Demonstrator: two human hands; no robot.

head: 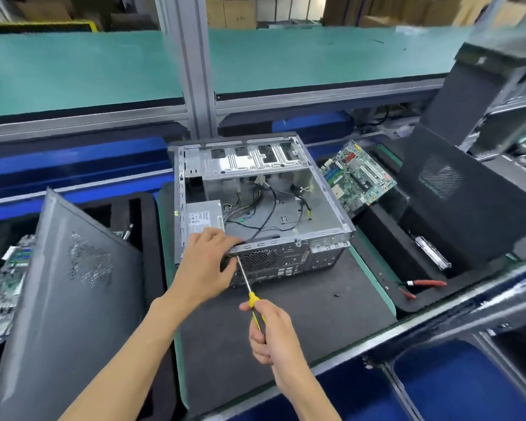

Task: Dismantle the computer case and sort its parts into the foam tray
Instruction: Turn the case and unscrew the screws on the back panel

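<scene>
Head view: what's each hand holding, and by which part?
Right hand grips the screwdriver by its yellow handle. Left hand holds the case at its rear top edge, beside the fan grille.

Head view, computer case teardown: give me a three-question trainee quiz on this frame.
1. True or false: the green motherboard still sits inside the open grey metal computer case.
2. Which hand holds the yellow-handled screwdriver?
A. left hand
B. right hand
3. Fill in: the red-handled pliers lie to the ___ of the case.

Key:
1. False; it leans outside, right of the case.
2. B; the left hand's fingers grip the case's rear edge.
3. Right, on the black foam tray.
</scene>
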